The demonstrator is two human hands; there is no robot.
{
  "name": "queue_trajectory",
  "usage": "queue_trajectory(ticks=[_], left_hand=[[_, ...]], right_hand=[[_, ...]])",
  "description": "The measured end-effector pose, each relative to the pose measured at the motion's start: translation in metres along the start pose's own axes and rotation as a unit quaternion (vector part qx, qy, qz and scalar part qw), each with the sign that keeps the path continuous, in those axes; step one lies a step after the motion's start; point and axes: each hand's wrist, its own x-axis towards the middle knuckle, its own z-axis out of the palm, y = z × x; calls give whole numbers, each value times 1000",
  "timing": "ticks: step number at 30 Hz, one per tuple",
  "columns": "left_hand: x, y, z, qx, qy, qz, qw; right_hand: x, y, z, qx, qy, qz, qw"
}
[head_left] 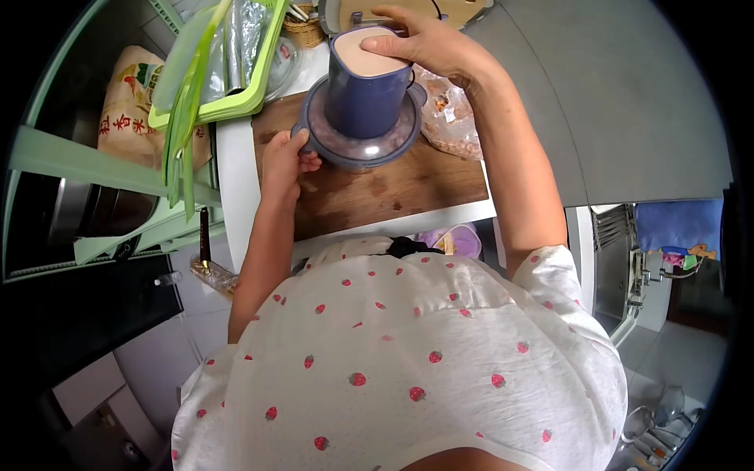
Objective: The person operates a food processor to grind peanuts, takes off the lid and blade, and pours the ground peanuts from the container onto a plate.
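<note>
A dark blue electric food chopper (366, 100) with a pale pink top stands upright on the wooden cutting board (385, 192). Its motor unit sits over a wide round bowl with a see-through lid (373, 149); the contents are hard to make out. My left hand (284, 161) is closed around the side handle at the bowl's left. Across the top of the motor unit lies my right hand (432, 45), thumb on the pink top and fingers over the far edge. A clear plastic bag of reddish food (452, 118) rests just right of the bowl.
Left of the board, a green basket (255, 86) holds plastic-wrapped items, with long green leaves (188, 118) hanging over its side. A wicker basket (306, 30) is behind. A rice sack (129, 102) fills the left rack. Below the counter edge shows a purple container (463, 239).
</note>
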Motion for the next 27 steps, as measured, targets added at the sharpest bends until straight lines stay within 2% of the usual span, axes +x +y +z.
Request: queue_trajectory(ticks=[2, 5, 9, 18, 21, 23, 27], left_hand=[[2, -1, -1, -12, 1, 3, 1000], [1, -1, 0, -13, -2, 0, 1000], [-3, 3, 1, -6, 2, 0, 1000], [2, -2, -2, -14, -17, 6, 1000], [2, -3, -2, -11, -16, 6, 1000], [3, -4, -2, -7, -17, 8, 1000], [4, -3, -3, -5, -18, 6, 1000]], right_hand=[[-5, -14, -6, -46, 0, 13, 999], [-2, -9, -5, 6, -14, -2, 1000], [3, 2, 2, -10, -22, -7, 1000], [0, -9, -5, -20, 5, -8, 1000], [1, -15, -8, -72, 25, 11, 997], [-5, -23, -10, -50, -28, -8, 998], [7, -5, -7, -75, -34, 2, 997]])
